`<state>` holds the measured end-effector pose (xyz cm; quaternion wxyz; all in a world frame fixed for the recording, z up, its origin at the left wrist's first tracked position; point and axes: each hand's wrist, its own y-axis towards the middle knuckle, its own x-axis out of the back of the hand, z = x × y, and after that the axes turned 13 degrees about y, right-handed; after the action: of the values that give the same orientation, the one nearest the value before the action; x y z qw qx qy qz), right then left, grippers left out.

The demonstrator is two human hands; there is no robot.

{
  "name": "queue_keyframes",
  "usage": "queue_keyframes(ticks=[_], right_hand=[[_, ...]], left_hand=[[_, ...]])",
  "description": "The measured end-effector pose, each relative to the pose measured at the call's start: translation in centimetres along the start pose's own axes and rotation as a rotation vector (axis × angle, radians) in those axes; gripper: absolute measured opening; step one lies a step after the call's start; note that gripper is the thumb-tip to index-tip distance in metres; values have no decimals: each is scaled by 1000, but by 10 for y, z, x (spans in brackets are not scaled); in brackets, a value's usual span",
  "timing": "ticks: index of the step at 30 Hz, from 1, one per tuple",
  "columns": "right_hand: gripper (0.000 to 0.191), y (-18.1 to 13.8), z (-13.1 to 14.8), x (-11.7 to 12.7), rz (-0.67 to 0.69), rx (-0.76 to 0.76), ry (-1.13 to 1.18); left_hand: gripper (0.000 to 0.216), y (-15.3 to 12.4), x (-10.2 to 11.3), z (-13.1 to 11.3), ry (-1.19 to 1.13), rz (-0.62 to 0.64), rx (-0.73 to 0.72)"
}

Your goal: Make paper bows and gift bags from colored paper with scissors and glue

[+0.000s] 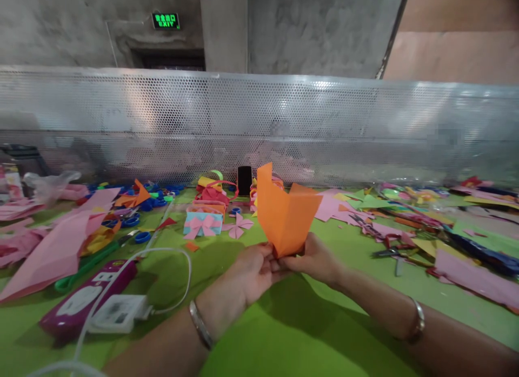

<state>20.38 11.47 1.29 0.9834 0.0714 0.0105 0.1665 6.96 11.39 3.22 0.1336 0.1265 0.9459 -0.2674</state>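
A folded sheet of orange paper (pixel 290 217) stands up above the green tabletop, creased down its middle, with a cut-out notch along its upper edge. My left hand (pixel 255 266) grips its bottom from the left, fingers closed on the lower edge. From the right, my right hand (pixel 310 258) pinches the same lower end, its thumb toward my left fingers. Just beyond the paper, to the left, sit a light blue paper piece with a pink bow (pixel 203 224) and a loose pink paper bow (pixel 237 226).
Left lie a purple box-shaped item (pixel 91 301), a white adapter (pixel 119 313) with a cable, green scissors (pixel 89 266) and pink paper (pixel 60 247). Paper scraps, scissors (pixel 387 253) and a dark blue tool (pixel 482 253) lie right. A perforated metal panel (pixel 324 128) stands behind.
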Motion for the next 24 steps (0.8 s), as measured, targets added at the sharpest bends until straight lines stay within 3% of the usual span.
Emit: queue_keyframes(ticks=[7, 17, 24], right_hand=[[22, 1, 2, 0, -64, -58, 38], [23, 1, 0, -2, -56, -51, 178], [22, 1, -2, 0, -58, -61, 169]], left_hand=[[26, -5, -1, -1, -28, 32, -28], [24, -3, -1, 4, 0, 50, -77], [19, -4, -2, 4, -33, 9, -53]])
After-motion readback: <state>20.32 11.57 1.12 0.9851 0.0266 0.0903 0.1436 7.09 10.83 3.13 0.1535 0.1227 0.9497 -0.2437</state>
